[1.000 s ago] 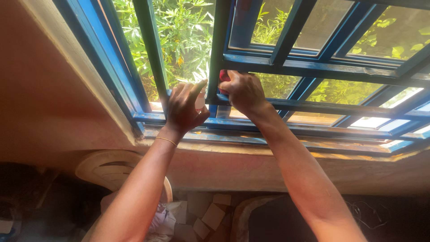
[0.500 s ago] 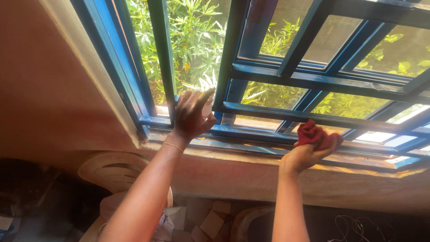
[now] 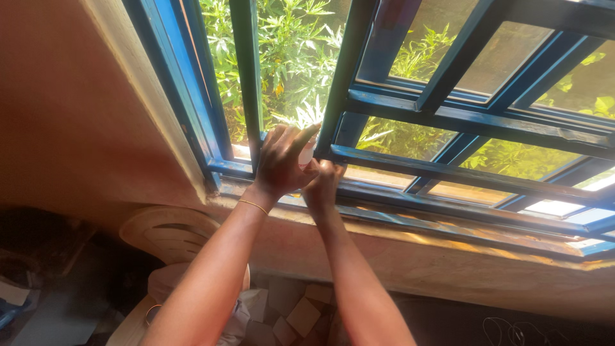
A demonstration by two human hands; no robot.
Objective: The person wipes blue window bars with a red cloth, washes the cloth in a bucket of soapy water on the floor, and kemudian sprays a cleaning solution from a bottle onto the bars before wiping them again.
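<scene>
A small pale object [image 3: 307, 154] is pressed against the blue window frame [image 3: 410, 168] at its lower corner, mostly hidden, beside an upright bar [image 3: 247, 77].

A blue-painted window frame [image 3: 192, 83] fills the upper part of the view, its bars crossing at angles, with an opened sash [image 3: 461, 115] swung out on the right. Through the panes, green leafy plants [image 3: 291, 57] stand in bright sunlight. The frame sits in a reddish-brown plastered wall [image 3: 70, 128], shaded on the left. Below the window runs a rough sill [image 3: 461, 247], where sun strikes the worn, paint-streaked ledge. Under the sill the room is dim: a pale plastic chair back [image 3: 170, 234] leans near the wall, and broken pale tile pieces [image 3: 301, 314] lie on the dark floor [image 3: 57, 307].
</scene>
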